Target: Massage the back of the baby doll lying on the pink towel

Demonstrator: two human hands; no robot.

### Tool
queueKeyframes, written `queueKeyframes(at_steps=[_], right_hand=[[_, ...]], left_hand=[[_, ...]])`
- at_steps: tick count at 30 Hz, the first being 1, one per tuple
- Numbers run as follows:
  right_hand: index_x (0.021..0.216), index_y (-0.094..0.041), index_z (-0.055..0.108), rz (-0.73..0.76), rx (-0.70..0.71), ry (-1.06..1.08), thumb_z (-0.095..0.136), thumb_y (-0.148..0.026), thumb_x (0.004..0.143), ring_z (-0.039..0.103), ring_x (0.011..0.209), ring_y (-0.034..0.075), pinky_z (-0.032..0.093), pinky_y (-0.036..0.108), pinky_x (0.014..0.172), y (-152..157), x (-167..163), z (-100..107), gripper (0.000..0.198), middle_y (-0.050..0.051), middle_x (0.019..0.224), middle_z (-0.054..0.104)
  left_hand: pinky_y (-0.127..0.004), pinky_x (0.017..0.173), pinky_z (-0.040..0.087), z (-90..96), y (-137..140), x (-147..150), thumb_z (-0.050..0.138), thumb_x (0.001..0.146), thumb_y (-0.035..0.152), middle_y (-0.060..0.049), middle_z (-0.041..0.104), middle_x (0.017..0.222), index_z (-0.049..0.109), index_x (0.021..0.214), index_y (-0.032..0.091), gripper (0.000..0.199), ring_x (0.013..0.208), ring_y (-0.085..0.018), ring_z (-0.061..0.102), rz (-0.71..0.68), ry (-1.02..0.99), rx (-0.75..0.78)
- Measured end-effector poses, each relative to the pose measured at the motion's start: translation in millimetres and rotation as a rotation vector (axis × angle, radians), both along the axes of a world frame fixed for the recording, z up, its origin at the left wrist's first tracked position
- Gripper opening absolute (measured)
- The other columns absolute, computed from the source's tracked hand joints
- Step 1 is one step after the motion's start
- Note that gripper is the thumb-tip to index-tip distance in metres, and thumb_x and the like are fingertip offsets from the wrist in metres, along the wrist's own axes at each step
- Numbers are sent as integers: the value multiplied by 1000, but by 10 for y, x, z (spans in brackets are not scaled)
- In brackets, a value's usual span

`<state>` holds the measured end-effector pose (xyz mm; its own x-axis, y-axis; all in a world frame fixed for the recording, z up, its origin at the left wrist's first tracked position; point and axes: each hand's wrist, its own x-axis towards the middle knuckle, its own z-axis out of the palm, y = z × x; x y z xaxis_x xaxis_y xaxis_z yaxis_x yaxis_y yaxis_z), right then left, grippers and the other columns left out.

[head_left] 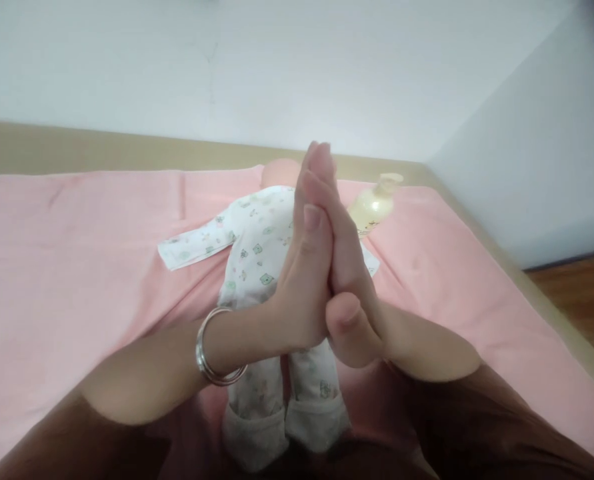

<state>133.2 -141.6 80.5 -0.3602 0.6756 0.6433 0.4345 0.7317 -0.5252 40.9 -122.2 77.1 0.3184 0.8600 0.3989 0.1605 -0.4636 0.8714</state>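
My left hand and my right hand are pressed palm to palm, fingers stretched out and pointing up. Nothing shows between them. Bangles circle my left wrist. Beyond and below the hands lies a baby-sized figure in a white printed outfit, one sleeve stretched to the left. Its legs point toward me, ending in folded cuffs. My hands hide much of its head and right side; I cannot tell whether it is a doll. A yellowish pump bottle leans or lies behind my right hand.
A pink sheet with some creases covers the surface under the figure. Its tan edge runs along a white wall at the back. Brown wooden flooring shows at the far right.
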Motion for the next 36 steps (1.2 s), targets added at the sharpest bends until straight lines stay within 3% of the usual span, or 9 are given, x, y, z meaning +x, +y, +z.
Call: queueKeyframes(at_steps=[3, 7, 11, 14, 17, 20, 23, 28, 36], right_hand=[[161, -34, 8, 7, -3, -15, 13, -62, 105, 1, 159, 29, 9, 53, 134, 48, -7, -36, 63, -3, 169, 13], [163, -25, 8, 118, 63, -51, 15, -60, 106, 2, 159, 28, 11, 53, 134, 125, -19, -49, 67, 5, 170, 16], [160, -25, 24, 65, -2, -100, 15, -64, 104, 13, 159, 23, 19, 49, 133, 308, -1, -130, 69, 4, 167, 27], [155, -24, 37, 64, -113, -59, 18, -60, 105, 26, 156, 21, 28, 44, 130, 555, 44, -290, 65, 2, 163, 36], [146, -22, 51, 25, -210, 17, 21, -45, 105, 38, 149, 20, 33, 43, 127, 799, 96, -481, 55, 3, 153, 51], [134, -24, 61, -106, -259, 60, 27, -31, 101, 56, 134, 20, 37, 46, 124, 945, 132, -643, 47, 2, 135, 66], [121, -22, 66, -191, -192, 17, 29, -17, 94, 66, 112, 20, 39, 48, 122, 1013, 146, -775, 45, 2, 115, 74], [128, -21, 64, -207, -28, -144, 30, -14, 93, 55, 134, 22, 29, 49, 127, 1119, 169, -913, 49, 7, 131, 67], [142, -18, 57, -314, -167, -312, 31, -24, 99, 37, 150, 29, 24, 60, 125, 1297, 306, -938, 51, 9, 156, 48]], left_hand=[[-39, 135, 24, 159, 44, -22, -13, 102, 40, 5, 24, 168, 19, 155, 31, 62, 158, -15, 14, -107, -279, -265], [-41, 129, 34, 336, 171, -94, -13, 101, 49, -3, 48, 155, 26, 155, 27, 71, 147, -15, 44, -38, -459, -481], [-34, 127, 37, 269, 487, -134, -7, 102, 51, -5, 48, 156, 32, 154, 23, 70, 146, -14, 45, -47, -531, -354], [-34, 129, 33, 1, 827, -94, -11, 101, 47, -6, 45, 158, 30, 151, 22, 69, 150, -14, 40, 69, -414, -305], [-43, 127, 36, -360, 1141, -53, -2, 104, 49, -10, 48, 155, 42, 142, 19, 66, 147, -18, 44, 239, -270, -263], [-44, 120, 45, -638, 1326, -53, 12, 105, 58, -9, 61, 141, 57, 126, 21, 62, 138, -23, 54, 267, -57, -85], [-43, 115, 48, -748, 1355, -57, 19, 104, 60, -8, 68, 127, 64, 115, 22, 59, 129, -24, 60, 278, 64, 27], [-43, 118, 44, -728, 1229, -35, 29, 105, 47, -10, 65, 134, 61, 125, 19, 47, 129, -26, 58, 292, 151, 98], [-46, 113, 45, -818, 1217, -179, 34, 97, 31, -12, 68, 128, 63, 121, 19, 39, 122, -27, 60, 258, 315, 207]])
